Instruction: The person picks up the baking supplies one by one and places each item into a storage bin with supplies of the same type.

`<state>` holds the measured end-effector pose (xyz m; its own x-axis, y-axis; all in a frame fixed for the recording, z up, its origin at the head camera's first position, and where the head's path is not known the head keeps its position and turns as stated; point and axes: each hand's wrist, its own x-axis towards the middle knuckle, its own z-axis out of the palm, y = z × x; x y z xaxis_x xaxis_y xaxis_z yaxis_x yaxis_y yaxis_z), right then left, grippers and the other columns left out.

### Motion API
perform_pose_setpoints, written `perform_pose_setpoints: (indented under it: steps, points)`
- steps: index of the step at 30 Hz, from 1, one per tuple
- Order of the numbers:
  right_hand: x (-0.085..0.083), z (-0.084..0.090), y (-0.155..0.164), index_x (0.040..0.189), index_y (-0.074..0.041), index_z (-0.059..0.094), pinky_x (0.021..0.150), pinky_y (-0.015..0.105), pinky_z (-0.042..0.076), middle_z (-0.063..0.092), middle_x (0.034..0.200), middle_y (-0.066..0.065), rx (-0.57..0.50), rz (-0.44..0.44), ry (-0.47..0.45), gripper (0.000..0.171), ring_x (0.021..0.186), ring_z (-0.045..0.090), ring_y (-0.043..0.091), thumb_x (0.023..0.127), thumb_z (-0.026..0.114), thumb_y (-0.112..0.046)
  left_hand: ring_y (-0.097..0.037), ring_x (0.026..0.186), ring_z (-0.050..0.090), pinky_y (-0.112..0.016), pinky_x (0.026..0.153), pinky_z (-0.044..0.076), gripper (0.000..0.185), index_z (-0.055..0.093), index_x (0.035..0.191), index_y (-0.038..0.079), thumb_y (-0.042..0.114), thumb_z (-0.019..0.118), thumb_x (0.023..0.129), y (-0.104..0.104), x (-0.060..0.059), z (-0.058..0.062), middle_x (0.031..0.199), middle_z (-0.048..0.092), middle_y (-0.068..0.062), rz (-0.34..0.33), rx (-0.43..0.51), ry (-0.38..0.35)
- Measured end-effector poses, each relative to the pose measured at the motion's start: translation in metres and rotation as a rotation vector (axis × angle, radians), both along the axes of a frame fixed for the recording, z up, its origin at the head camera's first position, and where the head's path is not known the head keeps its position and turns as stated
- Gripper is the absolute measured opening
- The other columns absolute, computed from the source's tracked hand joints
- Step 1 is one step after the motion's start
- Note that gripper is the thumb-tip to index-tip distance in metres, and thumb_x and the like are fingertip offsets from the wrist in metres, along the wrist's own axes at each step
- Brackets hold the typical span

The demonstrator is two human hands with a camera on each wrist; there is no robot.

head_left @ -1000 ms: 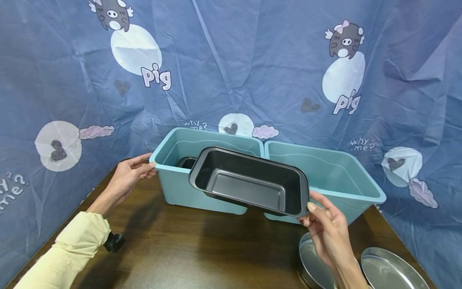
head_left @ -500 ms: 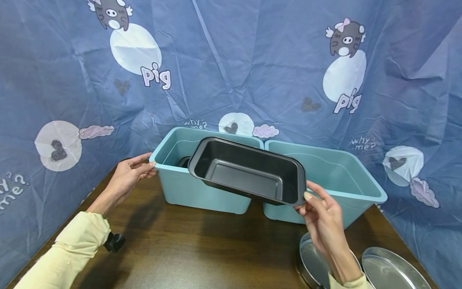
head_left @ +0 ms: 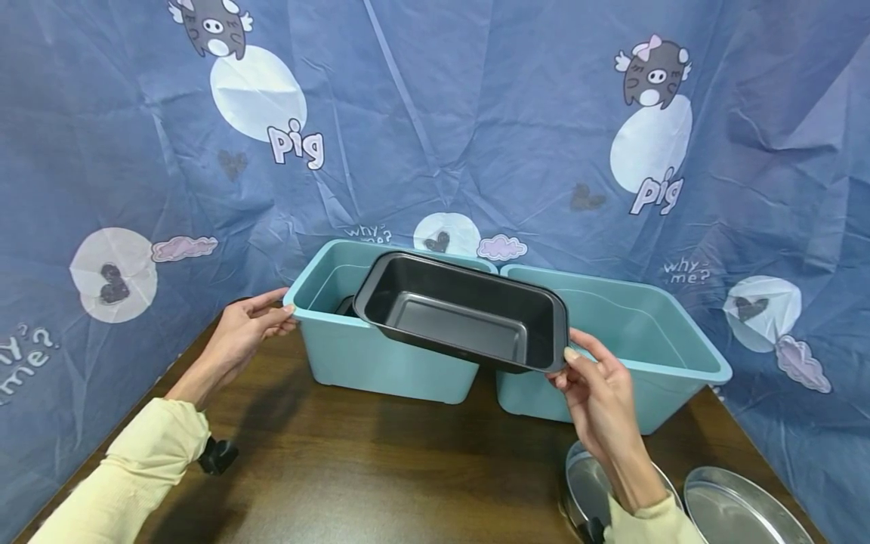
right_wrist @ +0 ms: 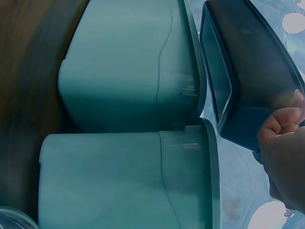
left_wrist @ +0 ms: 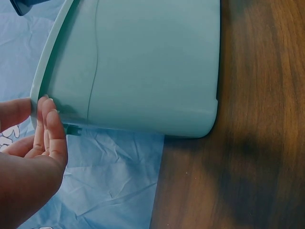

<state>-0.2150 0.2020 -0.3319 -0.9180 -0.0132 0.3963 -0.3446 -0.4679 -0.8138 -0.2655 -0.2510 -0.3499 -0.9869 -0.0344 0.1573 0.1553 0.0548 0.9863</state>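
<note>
My left hand [head_left: 245, 329] pinches the left corner of the rim of the left teal plastic bin [head_left: 387, 366], thumb on one side and fingers on the other; the left wrist view shows this grip on the bin [left_wrist: 152, 67] closely. With thumb and fingers, my right hand [head_left: 601, 397] holds a black loaf pan [head_left: 462, 325] by its right end. Tilted, its hollow facing the head camera, the pan hangs in front of and above the left bin's rim and overlaps the right bin [head_left: 659, 393]. Inside the left bin a dark item [head_left: 345, 306] is mostly hidden.
Two round metal pans sit at the lower right of the wooden table [head_left: 381, 483]: one pan [head_left: 591, 483] partly behind my right wrist, the other pan [head_left: 741, 506] beside it. The bins stand side by side against a blue printed cloth [head_left: 462, 113].
My right hand has raised the loaf pan and shifted it slightly left, covering more of the left bin's opening. The left hand keeps its hold on the bin's rim.
</note>
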Motion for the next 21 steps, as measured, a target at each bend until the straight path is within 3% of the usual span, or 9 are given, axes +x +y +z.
perform_pose_setpoints:
  steps: [10,21]
  points:
    - [-0.012,0.0,-0.007,0.125,0.005,0.056,0.065,0.024,0.058,0.072,0.077,0.009,0.001,-0.026,-0.044,0.025,0.059,0.063,0.01,0.103,0.046,0.011,-0.003,0.077,0.067,-0.018,0.071,0.055,0.062,0.031,0.153,-0.016,0.007,0.061,0.104,-0.001,0.0,-0.001,0.085,0.071,0.008,-0.014,0.02,0.006]
    - [-0.023,0.0,-0.017,0.124,0.004,0.056,0.065,0.023,0.059,0.072,0.075,0.008,0.006,-0.033,-0.022,0.024,0.057,0.063,0.01,0.103,0.047,0.011,-0.003,0.077,0.068,-0.018,0.071,0.055,0.06,0.031,0.153,-0.017,0.006,0.06,0.105,0.0,0.0,0.0,0.084,0.071,0.009,-0.011,0.029,0.012]
